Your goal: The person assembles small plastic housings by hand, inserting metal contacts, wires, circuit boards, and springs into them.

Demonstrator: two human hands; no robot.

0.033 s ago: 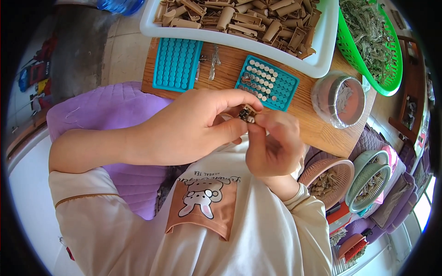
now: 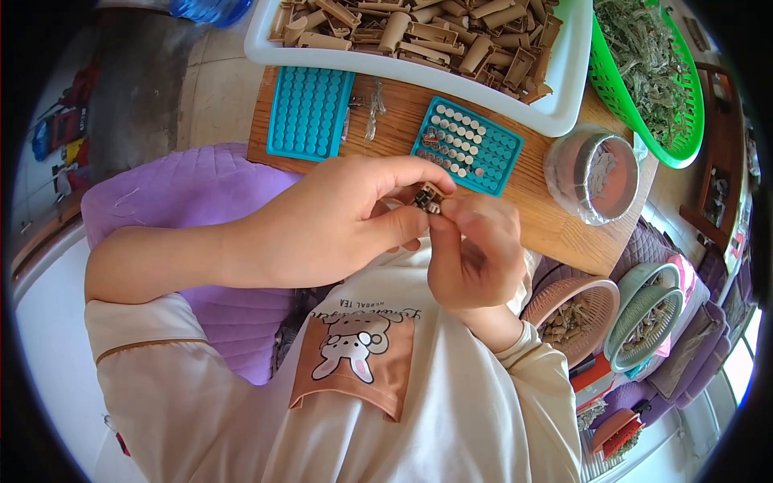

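Both hands meet over the wooden board point(image 2: 555, 233). The left hand point(image 2: 338, 221) and right hand point(image 2: 475, 249) pinch one small brown clip point(image 2: 427, 197) with their fingertips. A blue tray point(image 2: 499, 157) lies at one o'clock.

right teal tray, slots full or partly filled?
Partly filled. The right teal tray shows pale round pieces in its upper-left rows; the lower-right holes look empty.
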